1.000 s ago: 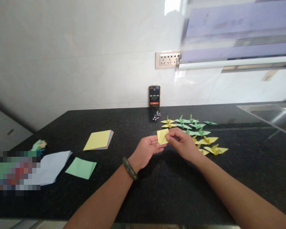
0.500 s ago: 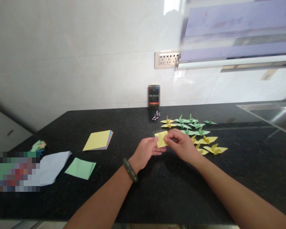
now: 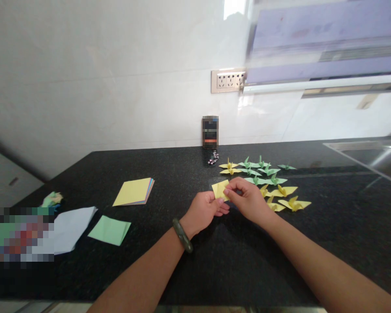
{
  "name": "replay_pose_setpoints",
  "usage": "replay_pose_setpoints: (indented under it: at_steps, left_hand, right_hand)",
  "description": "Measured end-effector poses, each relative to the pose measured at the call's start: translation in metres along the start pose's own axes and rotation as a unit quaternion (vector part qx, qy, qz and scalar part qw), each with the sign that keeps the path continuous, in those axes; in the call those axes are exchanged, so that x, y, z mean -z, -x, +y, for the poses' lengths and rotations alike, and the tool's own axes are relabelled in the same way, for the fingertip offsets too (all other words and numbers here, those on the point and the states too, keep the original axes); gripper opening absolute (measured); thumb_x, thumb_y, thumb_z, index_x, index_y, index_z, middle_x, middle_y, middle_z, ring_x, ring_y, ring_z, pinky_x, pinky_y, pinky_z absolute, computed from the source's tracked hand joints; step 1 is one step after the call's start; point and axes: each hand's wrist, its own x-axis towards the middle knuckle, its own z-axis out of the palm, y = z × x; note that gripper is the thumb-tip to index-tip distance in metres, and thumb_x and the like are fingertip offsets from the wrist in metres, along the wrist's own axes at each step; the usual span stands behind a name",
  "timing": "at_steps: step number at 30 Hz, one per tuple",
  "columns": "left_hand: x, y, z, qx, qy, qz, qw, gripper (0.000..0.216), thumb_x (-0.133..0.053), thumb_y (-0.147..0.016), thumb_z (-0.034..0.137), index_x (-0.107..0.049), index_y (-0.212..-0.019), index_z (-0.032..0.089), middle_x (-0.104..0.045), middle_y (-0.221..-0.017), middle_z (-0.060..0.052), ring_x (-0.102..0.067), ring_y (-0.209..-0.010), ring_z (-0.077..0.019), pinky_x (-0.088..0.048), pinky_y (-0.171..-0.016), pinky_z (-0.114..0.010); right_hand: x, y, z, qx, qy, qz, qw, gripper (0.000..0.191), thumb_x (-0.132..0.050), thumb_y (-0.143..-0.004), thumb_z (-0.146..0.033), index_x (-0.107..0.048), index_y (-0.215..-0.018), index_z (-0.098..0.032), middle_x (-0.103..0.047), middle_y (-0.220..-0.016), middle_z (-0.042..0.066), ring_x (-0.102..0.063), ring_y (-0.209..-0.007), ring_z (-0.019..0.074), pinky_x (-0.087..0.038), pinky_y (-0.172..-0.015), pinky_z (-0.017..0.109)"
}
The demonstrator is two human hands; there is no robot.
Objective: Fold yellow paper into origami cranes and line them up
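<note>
A small folded yellow paper (image 3: pixel 219 189) is held above the black countertop (image 3: pixel 234 256) between both hands. My left hand (image 3: pixel 204 209) pinches its lower left edge, with a dark bangle on the wrist. My right hand (image 3: pixel 249 201) pinches its right side with thumb and fingers closed. Just behind and to the right lie several finished paper cranes (image 3: pixel 267 180), yellow and green.
A stack of coloured paper squares (image 3: pixel 134 191) with yellow on top lies to the left. Nearer me are a green sheet (image 3: pixel 110 230) and a white sheet (image 3: pixel 71 227). A phone (image 3: pixel 210 131) leans on the wall. A steel sink (image 3: pixel 371 156) sits at the right.
Both hands have shifted slightly and turned the yellow paper; it now lies flatter and lower between my fingers. My left wrist has moved a little to the right.
</note>
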Motion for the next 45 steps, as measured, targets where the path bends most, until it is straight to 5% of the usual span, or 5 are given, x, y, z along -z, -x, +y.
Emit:
replay_pose_setpoints:
  at_steps: [23,33,38,45]
  left_hand:
    - [0.000,0.004,0.004,0.032,0.094,-0.029,0.995,0.016,-0.053,-0.079,0.025,-0.058,-0.074,0.010,-0.067,-0.066,-0.007,-0.063,-0.058,-0.0121,-0.047,-0.057,-0.022]
    - [0.000,0.005,0.008,0.023,0.024,-0.038,0.999,0.018,-0.045,-0.083,0.018,-0.060,-0.075,0.010,-0.067,-0.066,-0.006,-0.062,-0.057,-0.0101,-0.046,-0.057,-0.021]
    - [0.000,0.005,0.006,0.018,-0.020,-0.043,0.999,0.014,-0.054,-0.078,0.022,-0.059,-0.072,0.010,-0.068,-0.065,-0.007,-0.063,-0.058,-0.0117,-0.047,-0.058,-0.023]
    - [0.005,-0.002,0.003,0.013,0.066,0.003,0.998,0.045,-0.043,-0.079,0.054,-0.057,-0.077,0.011,-0.068,-0.066,-0.009,-0.063,-0.057,-0.0148,-0.046,-0.055,-0.025]
  right_hand:
    - [-0.002,0.000,0.006,-0.108,-0.127,-0.026,0.986,0.014,-0.055,-0.076,-0.031,-0.055,-0.081,-0.018,-0.056,-0.071,0.002,-0.051,-0.061,0.0127,-0.047,-0.055,0.027]
    - [0.004,-0.006,-0.002,-0.207,-0.263,-0.063,0.940,0.042,-0.067,-0.065,-0.035,-0.047,-0.099,-0.019,-0.045,-0.062,-0.007,-0.045,-0.051,0.0083,-0.044,-0.044,0.022]
    - [0.011,-0.005,0.004,-0.198,-0.189,-0.146,0.951,0.026,-0.065,-0.067,-0.038,-0.054,-0.069,-0.014,-0.046,-0.052,-0.005,-0.040,-0.043,0.0062,-0.033,-0.040,0.019]
    - [0.014,-0.006,0.010,-0.200,-0.197,-0.109,0.954,0.029,-0.061,-0.070,-0.041,-0.051,-0.062,-0.016,-0.046,-0.048,-0.005,-0.037,-0.039,0.0061,-0.027,-0.039,0.020]
